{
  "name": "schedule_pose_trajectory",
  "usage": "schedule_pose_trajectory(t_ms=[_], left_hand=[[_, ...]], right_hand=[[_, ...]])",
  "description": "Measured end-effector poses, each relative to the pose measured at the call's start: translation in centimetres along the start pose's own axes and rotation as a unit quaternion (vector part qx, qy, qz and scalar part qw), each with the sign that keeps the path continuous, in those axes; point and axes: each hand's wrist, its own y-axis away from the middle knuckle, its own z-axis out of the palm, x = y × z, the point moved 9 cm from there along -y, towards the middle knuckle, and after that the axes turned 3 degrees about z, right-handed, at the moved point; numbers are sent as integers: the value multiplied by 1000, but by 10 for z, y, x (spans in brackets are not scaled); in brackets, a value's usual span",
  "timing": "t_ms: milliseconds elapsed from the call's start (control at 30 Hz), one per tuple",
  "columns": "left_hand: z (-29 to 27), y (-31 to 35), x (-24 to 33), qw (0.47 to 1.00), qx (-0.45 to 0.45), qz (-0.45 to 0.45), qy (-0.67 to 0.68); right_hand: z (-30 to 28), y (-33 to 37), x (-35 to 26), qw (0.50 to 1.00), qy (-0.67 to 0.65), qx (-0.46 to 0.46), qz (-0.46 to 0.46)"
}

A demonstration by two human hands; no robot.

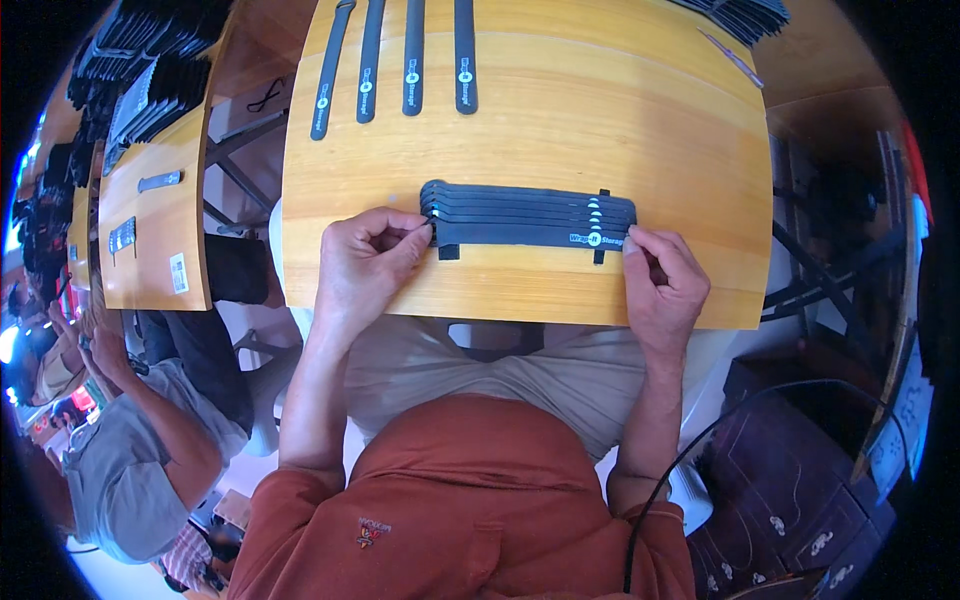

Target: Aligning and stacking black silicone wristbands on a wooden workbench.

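Pinching the strap stack (520, 216) at its left end: your left hand (372, 252), thumb and index nearly together; your right hand (665, 285), thumb and index closed on the rounded right end; stack lies near your edge of the wooden table (600, 120), over black strips (449, 253); long axis left-right, printed ends pointing right.

Strap row (515, 214): each rear strap is partly covered by the one in front. Left hand (370, 250): fingertips obscure part of the row's left end. Black strips (449, 253): largely hidden beneath the row. Loose straps (413, 50): right three — cut off at the top edge. Co-worker's hand (110, 358): contents — too small to identify.
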Motion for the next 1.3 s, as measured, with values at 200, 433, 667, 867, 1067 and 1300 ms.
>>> schedule_pose_trajectory(t_ms=[200, 433, 667, 867, 1067, 1300], left_hand=[[-1, 0, 1, 1000, -2, -10, 3], [0, 0, 4, 1000, -2, -4, -7], [0, 0, 2, 1000, -15, 2, -2], [0, 0, 3, 1000, -1, 5, -6], [-1, 0, 2, 1000, -1, 1, -11], [1, 0, 2, 1000, 3, -10, 2]], right_hand=[[2, 0, -1, 1000, 7, -6, 4], [0, 0, 0, 1000, 17, -3, 7], [2, 0, 3, 1000, 15, -13, 20], [0, 0, 2, 1000, 23, -14, 8], [0, 0, 0, 1000, 16, -11, -4], [1, 0, 0, 1000, 8, -2, -10]])
